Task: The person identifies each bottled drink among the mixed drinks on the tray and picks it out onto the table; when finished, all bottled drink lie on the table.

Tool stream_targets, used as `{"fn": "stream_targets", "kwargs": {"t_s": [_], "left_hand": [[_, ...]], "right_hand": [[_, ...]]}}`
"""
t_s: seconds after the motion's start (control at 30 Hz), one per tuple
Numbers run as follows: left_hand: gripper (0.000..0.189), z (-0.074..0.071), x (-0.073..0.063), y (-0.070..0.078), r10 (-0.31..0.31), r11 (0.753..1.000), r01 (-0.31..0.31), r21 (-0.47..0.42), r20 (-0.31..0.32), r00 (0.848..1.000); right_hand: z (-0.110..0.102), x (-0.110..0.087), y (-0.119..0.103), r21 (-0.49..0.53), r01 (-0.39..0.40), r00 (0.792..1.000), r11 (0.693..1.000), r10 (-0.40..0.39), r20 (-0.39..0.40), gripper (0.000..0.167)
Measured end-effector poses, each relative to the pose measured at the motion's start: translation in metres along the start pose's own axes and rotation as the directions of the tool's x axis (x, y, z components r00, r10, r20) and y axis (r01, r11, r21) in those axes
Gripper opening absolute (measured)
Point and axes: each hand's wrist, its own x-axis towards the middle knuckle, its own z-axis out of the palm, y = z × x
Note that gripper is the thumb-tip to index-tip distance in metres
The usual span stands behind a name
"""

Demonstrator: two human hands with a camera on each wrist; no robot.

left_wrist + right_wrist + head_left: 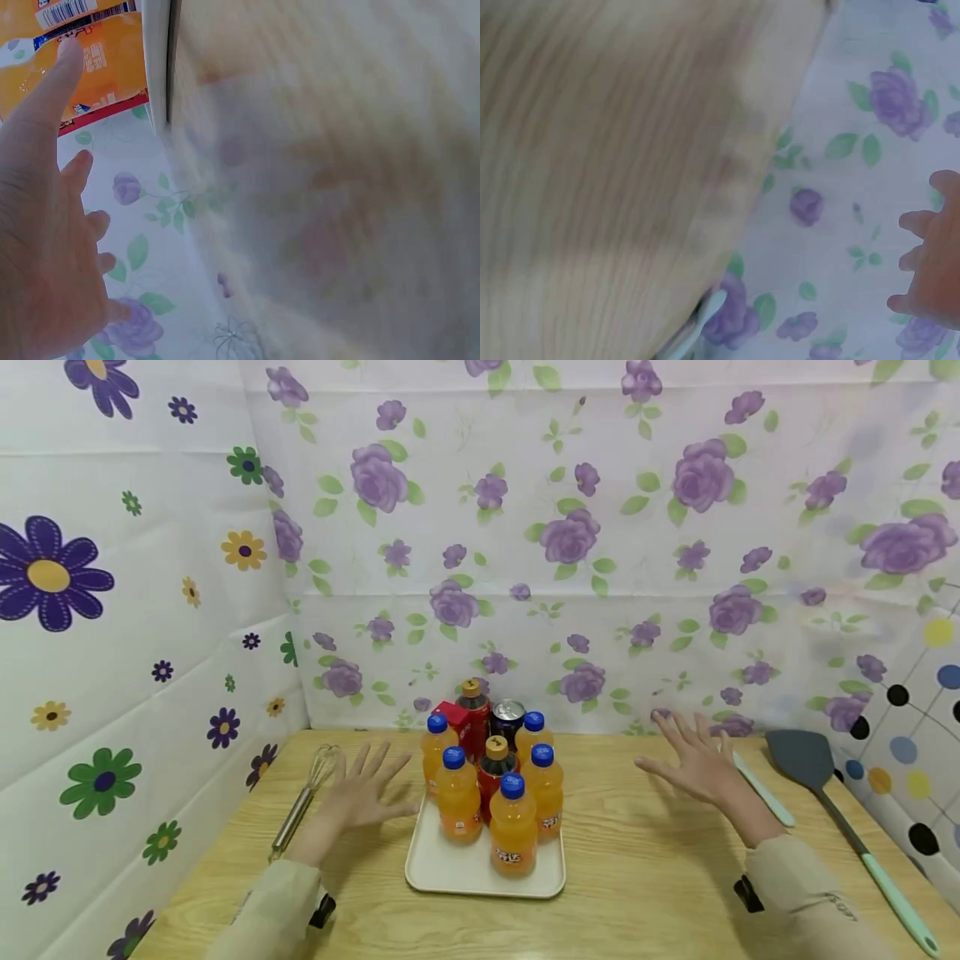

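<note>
Beside the whisk (293, 823), your left hand (354, 799) spreads its fingers, holding nothing; the tray (442, 870) of drinks (513, 832) sits mid-counter (622, 868); your right hand's (701, 767) fingers, also spread and free, are near a pale green utensil (765, 792).

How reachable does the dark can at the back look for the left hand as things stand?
Probably not directly: the red box and the rear red-labelled bottle crowd that side of the dark can. Its top looks uncovered, so the left hand might manage from above.

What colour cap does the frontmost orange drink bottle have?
Its cap is blue, clearest in the head view.
</note>
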Motion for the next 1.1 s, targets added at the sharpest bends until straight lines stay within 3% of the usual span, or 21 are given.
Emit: {"fn": "stream_targets", "kwargs": {"t_s": [0.3, 0.53, 0.63, 0.77, 0.83, 0.9, 1.1], "left_hand": [[0.092, 0.010, -0.010, 0.009, -0.033, 0.996, 0.038, -0.086, 0.062, 0.998], [0.092, 0.014, -0.015, 0.019, -0.035, 0.991, 0.044, -0.124, 0.076, 0.996], [0.095, 0.016, -0.016, 0.022, -0.031, 0.987, 0.042, -0.154, 0.075, 0.997], [0.096, 0.018, -0.015, 0.024, -0.023, 0.969, 0.034, -0.246, 0.048, 0.999], [0.097, 0.019, -0.014, 0.024, -0.030, 0.948, 0.043, -0.315, 0.046, 0.999], [0.097, 0.022, -0.013, 0.023, -0.042, 0.910, 0.061, -0.411, 0.056, 0.998], [0.087, 0.040, -0.016, 0.016, -0.046, 0.721, 0.109, -0.685, 0.110, 0.993]], "right_hand": [[-0.002, 0.017, -0.036, 0.088, 0.032, 0.998, 0.996, -0.027, -0.055, 0.092], [0.002, 0.029, -0.067, 0.215, 0.075, 0.996, 0.974, -0.064, -0.059, 0.091], [0.007, 0.034, -0.080, 0.296, 0.100, 0.995, 0.950, -0.090, -0.048, 0.087], [0.012, 0.037, -0.096, 0.445, 0.109, 0.994, 0.889, -0.108, -0.028, 0.082], [0.013, 0.039, -0.103, 0.505, 0.102, 0.994, 0.857, -0.103, -0.026, 0.080], [0.015, 0.040, -0.110, 0.546, 0.102, 0.994, 0.831, -0.101, -0.032, 0.079], [0.024, 0.046, -0.126, 0.629, 0.163, 0.986, 0.760, -0.146, -0.078, 0.072]]}}
